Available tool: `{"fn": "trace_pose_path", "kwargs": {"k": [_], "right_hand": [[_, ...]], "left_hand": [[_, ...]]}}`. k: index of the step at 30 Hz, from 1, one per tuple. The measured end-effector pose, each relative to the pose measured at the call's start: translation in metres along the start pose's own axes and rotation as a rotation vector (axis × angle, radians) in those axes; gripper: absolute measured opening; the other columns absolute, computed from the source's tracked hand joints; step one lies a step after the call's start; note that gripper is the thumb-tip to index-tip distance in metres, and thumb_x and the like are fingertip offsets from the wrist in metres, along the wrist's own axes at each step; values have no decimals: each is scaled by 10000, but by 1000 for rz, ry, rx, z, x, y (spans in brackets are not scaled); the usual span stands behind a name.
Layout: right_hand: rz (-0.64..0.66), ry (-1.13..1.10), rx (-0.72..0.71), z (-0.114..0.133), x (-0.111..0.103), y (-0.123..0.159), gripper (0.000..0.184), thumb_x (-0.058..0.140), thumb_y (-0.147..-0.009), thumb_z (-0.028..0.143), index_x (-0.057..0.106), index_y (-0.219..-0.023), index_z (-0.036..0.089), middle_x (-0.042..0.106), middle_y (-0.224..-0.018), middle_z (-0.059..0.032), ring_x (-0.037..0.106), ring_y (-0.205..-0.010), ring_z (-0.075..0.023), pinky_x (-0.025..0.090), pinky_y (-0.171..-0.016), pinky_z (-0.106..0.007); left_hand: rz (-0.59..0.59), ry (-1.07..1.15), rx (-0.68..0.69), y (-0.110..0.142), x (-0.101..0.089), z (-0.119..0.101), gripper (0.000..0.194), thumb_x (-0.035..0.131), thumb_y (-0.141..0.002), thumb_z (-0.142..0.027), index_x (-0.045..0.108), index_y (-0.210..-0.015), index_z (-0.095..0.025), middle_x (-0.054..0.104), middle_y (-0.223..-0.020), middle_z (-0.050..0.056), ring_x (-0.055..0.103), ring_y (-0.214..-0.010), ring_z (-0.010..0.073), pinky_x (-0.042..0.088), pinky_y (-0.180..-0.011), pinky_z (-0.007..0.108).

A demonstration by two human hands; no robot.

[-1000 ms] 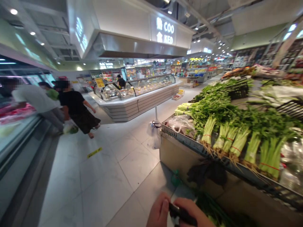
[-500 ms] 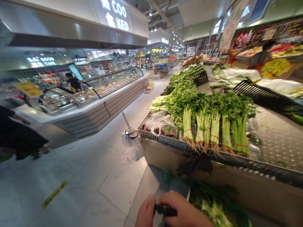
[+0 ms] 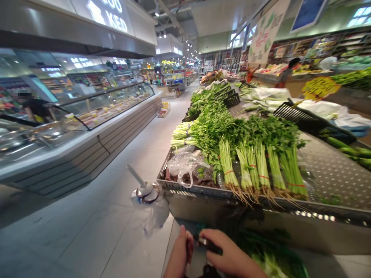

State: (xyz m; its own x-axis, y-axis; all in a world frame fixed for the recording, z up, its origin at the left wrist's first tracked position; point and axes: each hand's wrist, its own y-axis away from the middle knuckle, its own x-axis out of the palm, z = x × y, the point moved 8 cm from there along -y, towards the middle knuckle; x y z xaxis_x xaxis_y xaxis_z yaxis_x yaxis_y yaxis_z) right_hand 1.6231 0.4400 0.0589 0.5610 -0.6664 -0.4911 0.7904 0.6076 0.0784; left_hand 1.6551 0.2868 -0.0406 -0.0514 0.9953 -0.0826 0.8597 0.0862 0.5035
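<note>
At the bottom edge, my right hand (image 3: 223,247) is closed around a black-handled tool (image 3: 210,244) with a metallic glint; its exact kind I cannot make out. My left hand (image 3: 182,249) is just to its left, fingers curled and thumb up, close to the tool's dark end. Whether anything is inside those fingers is hidden. Beyond both hands, celery bunches (image 3: 262,166) tied with red bands lie on the display, roots toward me. Below, a green basket (image 3: 300,266) holds loose leafy stalks (image 3: 271,264).
A grey slotted display edge (image 3: 199,190) runs across in front of me. At its left corner stands a white post with a roll of clear bags (image 3: 146,191). A glass food counter (image 3: 116,104) lines the aisle. A person (image 3: 288,73) is at the back right.
My view has swung right and come nearer the celery display. My hands have drawn slightly apart, and the left one now sits farther from the black-handled tool.
</note>
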Motion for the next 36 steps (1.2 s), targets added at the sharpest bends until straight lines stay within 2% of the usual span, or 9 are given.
{"fn": "trace_pose_path", "kwargs": {"k": [4, 7, 10, 13, 18, 21, 24, 27, 36], "right_hand": [[-490, -226, 90, -30, -36, -27, 193, 519, -803, 260, 682, -894, 212, 735, -888, -50, 681, -866, -227, 516, -824, -301], [-834, -247, 200, -59, -51, -33, 178, 596, -808, 367, 653, -851, 204, 719, -822, -56, 679, -779, -228, 539, -753, -305], [-1026, -179, 268, -71, -50, -33, 259, 613, -810, 412, 680, -942, 199, 760, -915, -87, 714, -879, -265, 562, -834, -340], [-1082, -96, 234, -62, -40, -35, 266, 595, -831, 381, 689, -1008, 204, 771, -1000, -93, 717, -964, -271, 556, -907, -348], [-1176, -86, 278, -48, -24, -21, 253, 594, -847, 415, 685, -945, 201, 767, -883, -90, 730, -833, -257, 587, -801, -324], [-1130, -37, 263, -36, -18, -20, 277, 594, -828, 369, 711, -1019, 208, 789, -1021, -102, 734, -993, -277, 576, -915, -338], [-1076, -46, 281, -30, -12, -20, 252, 596, -813, 372, 708, -965, 206, 789, -951, -89, 739, -916, -264, 587, -850, -323], [-1109, -66, 322, -32, -7, -15, 234, 593, -823, 426, 681, -874, 215, 762, -814, -71, 722, -773, -239, 586, -740, -301], [-1043, -29, 300, -53, -19, -5, 283, 598, -817, 343, 712, -1038, 208, 779, -1028, -91, 736, -982, -264, 574, -925, -337]], "left_hand": [[12, 15, 115, -36, -28, -38, 777, 308, -776, -968, 553, -715, -233, 527, -595, -33, 463, -505, 142, 391, -539, 273], [128, -48, 206, -47, -45, -63, 735, 418, -770, -942, 575, -722, -226, 556, -637, -25, 488, -567, 151, 407, -583, 282], [257, -79, 230, -54, -57, -76, 736, 394, -790, -932, 586, -734, -224, 567, -660, -13, 504, -606, 167, 417, -611, 296], [320, -58, 210, -60, -65, -82, 760, 342, -781, -949, 576, -738, -227, 552, -654, -14, 492, -600, 167, 424, -624, 306], [406, -90, 236, -62, -67, -87, 742, 327, -819, -924, 589, -763, -232, 586, -674, -3, 529, -631, 181, 459, -659, 320], [449, -128, 254, -59, -67, -84, 721, 317, -857, -889, 600, -781, -230, 603, -703, 6, 553, -666, 193, 470, -682, 326], [470, -166, 278, -59, -66, -78, 706, 307, -885, -857, 607, -793, -224, 606, -731, 13, 559, -694, 199, 468, -705, 333], [482, -183, 303, -60, -63, -74, 684, 305, -906, -830, 602, -791, -225, 602, -739, 14, 567, -711, 205, 469, -717, 338], [479, -224, 286, -58, -38, -76, 652, 335, -903, -819, 596, -794, -232, 600, -758, 16, 578, -749, 216, 472, -722, 333]]}}
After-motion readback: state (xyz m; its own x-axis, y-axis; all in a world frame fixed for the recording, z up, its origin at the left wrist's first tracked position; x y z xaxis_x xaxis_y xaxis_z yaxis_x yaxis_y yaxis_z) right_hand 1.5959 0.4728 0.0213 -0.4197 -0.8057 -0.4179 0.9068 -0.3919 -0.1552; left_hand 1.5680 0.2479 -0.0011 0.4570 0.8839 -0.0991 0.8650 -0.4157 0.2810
